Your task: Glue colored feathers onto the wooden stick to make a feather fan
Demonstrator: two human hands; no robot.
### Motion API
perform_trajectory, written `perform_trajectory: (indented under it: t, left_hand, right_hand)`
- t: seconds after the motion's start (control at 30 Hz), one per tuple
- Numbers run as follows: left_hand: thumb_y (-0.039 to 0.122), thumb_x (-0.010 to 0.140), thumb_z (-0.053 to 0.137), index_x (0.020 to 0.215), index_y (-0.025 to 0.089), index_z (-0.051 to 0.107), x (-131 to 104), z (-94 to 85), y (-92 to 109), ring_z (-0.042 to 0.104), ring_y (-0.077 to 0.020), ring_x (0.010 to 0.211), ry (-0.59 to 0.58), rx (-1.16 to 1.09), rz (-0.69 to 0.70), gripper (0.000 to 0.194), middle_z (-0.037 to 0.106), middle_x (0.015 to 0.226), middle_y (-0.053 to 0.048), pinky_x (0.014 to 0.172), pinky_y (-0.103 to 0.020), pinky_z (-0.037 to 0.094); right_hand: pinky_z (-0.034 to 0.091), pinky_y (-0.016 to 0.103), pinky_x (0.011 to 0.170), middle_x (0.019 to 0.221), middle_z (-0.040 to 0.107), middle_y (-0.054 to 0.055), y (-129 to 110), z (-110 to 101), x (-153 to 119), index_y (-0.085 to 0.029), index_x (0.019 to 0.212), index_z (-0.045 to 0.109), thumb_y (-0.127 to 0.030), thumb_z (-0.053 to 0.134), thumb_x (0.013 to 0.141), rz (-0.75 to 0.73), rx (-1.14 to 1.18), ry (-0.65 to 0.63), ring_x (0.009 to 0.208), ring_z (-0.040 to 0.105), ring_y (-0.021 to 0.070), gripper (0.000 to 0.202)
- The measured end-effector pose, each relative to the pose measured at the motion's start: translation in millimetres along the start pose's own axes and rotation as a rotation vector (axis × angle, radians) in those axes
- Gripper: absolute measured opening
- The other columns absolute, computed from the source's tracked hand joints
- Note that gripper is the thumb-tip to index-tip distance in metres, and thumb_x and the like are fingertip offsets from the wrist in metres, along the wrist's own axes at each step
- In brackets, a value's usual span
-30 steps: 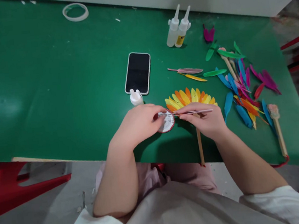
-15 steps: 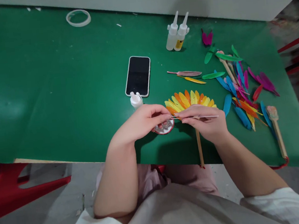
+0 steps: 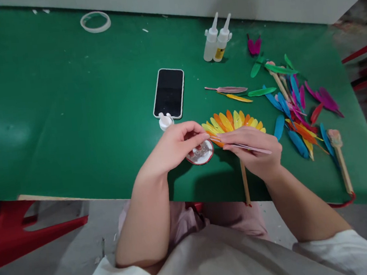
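My right hand (image 3: 255,147) holds a pair of thin pinkish tweezers (image 3: 252,148), tips pointing left. At those tips the thumb and fingers of my left hand (image 3: 184,142) are pinched together; whatever lies between them is too small to make out. Just below my left fingers is a small round dish (image 3: 201,154), whitish and silvery inside with a red rim. Behind my right hand lies a fan of yellow and orange feathers (image 3: 229,121) on a wooden stick handle (image 3: 245,183); my hand hides part of it.
A phone (image 3: 169,93) lies beyond my left hand, with a small white-capped bottle (image 3: 166,122) by it. Two glue bottles (image 3: 216,42) stand farther back. Loose coloured feathers (image 3: 293,104) and another wooden stick (image 3: 342,164) lie right. A tape ring (image 3: 95,22) lies far left.
The tweezers have tilted, their rear end now lower and their tips slightly higher. My left fingers have risen a little, showing more of the dish.
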State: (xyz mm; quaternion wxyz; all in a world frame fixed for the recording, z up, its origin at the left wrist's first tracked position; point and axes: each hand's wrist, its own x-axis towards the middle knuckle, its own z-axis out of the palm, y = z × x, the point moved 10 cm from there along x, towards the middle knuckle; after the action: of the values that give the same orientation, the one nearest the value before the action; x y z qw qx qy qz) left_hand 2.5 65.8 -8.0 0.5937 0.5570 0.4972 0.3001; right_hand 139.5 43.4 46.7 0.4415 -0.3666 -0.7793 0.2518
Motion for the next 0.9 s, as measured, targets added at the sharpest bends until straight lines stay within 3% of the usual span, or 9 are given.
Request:
perform_trajectory:
  t: [0.2,0.4,0.63,0.9]
  left_hand:
    - [0.028,0.08,0.063,0.077,0.014,0.061,-2.8,-11.4,5.8,0.054,-0.0083,0.054,0.092,-0.12,0.042,0.015,0.06,0.062,0.001,0.049,-0.018,0.045]
    - [0.027,0.079,0.065,0.084,0.013,0.065,3.4,-1.3,-6.9,0.062,-0.01,0.064,0.051,-0.211,-0.013,0.015,0.067,0.072,-0.002,0.054,-0.018,0.049]
    - [0.02,0.075,0.068,0.089,0.014,0.071,3.1,-0.2,-2.5,0.066,-0.0127,0.076,0.055,-0.154,0.032,0.015,0.073,0.088,-0.005,0.074,-0.026,0.054]
    - [0.017,0.077,0.065,0.083,0.014,0.073,2.8,9.2,8.8,0.066,-0.0124,0.08,-0.04,-0.103,0.098,0.011,0.072,0.088,-0.004,0.075,-0.023,0.052]
  right_hand:
    - [0.056,0.037,0.072,0.086,0.076,0.001,10.9,-8.8,0.1,-0.029,0.088,0.075,-0.023,0.067,0.079,0.103,-0.011,0.073,0.077,0.071,0.0213,0.013]
    - [0.056,0.035,0.072,0.088,0.076,0.0,9.1,-10.9,-0.1,-0.029,0.092,0.073,-0.018,0.069,0.078,0.083,0.053,0.106,0.079,0.071,0.0193,0.018]
    - [0.057,0.035,0.073,0.088,0.076,0.001,13.1,-15.3,-3.1,-0.029,0.089,0.073,-0.019,0.071,0.076,0.133,0.14,0.15,0.08,0.071,0.0201,0.017]
    - [0.057,0.03,0.073,0.089,0.076,-0.001,9.2,-14.8,-0.6,-0.029,0.094,0.073,-0.01,0.07,0.075,0.079,0.192,0.151,0.081,0.071,0.0168,0.028]
